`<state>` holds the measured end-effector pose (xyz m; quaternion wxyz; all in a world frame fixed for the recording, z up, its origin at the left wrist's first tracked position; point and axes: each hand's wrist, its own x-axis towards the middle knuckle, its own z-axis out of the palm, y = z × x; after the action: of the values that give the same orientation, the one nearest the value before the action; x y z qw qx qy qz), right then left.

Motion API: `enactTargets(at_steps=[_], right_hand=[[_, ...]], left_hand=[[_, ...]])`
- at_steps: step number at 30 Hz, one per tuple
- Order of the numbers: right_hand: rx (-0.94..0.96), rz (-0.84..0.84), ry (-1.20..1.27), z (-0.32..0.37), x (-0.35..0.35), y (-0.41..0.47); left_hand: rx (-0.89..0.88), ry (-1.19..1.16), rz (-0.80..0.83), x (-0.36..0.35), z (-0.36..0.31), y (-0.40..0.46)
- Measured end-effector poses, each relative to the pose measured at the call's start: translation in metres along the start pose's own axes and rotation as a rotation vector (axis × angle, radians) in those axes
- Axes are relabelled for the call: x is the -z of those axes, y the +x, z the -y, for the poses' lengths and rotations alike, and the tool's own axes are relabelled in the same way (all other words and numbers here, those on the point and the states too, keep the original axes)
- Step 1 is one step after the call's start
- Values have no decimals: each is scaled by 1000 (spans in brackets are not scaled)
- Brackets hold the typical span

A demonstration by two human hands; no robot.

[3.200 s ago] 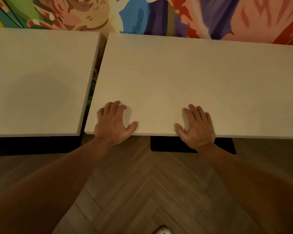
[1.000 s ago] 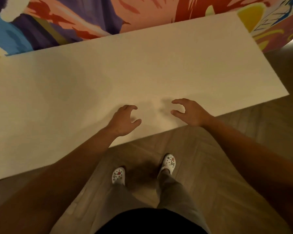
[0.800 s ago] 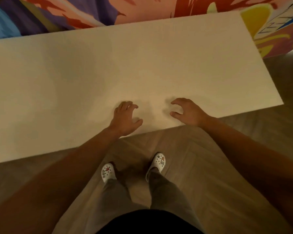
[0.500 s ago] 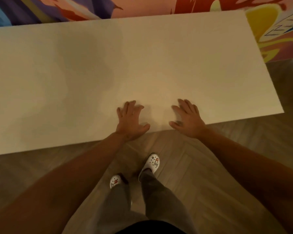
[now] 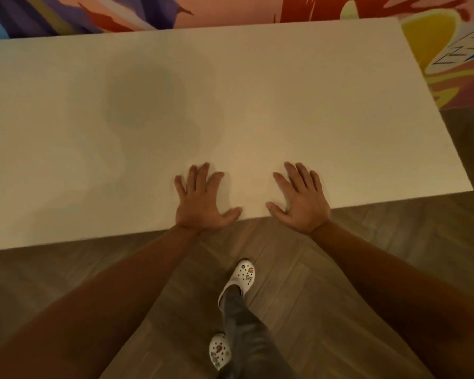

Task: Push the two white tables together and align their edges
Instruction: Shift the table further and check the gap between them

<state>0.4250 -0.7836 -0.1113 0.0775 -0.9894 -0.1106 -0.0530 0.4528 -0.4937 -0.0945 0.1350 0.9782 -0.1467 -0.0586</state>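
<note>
A brown herringbone wood-plank floor (image 5: 340,283) fills the view from 3 through 6 to 9 o'clock, dimly lit in warm light; a wall mural of bold purple, pink, red and yellow shapes (image 5: 230,9) runs from 10 to 2 o'clock

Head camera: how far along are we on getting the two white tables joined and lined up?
Done: cannot be confirmed. Only one white table shows, and no seam or second top is in view. In hand: the left hand and right hand lie flat, fingers spread, on the near edge, and the feet stand staggered on the wood floor, as if pushing. Left: check the joint off to the left and square the edges.
</note>
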Motion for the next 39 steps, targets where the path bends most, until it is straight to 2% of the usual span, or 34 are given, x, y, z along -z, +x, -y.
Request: enactTargets(at_steps=[4, 17, 39], right_hand=[[12, -60, -6, 0, -6, -3], [34, -71, -23, -8, -2, 4], [59, -97, -4, -27, 3, 26]], left_hand=[[-10, 4, -22, -8, 3, -1], [18, -1, -75, -15, -1, 8], [36, -19, -58, -17, -11, 30]])
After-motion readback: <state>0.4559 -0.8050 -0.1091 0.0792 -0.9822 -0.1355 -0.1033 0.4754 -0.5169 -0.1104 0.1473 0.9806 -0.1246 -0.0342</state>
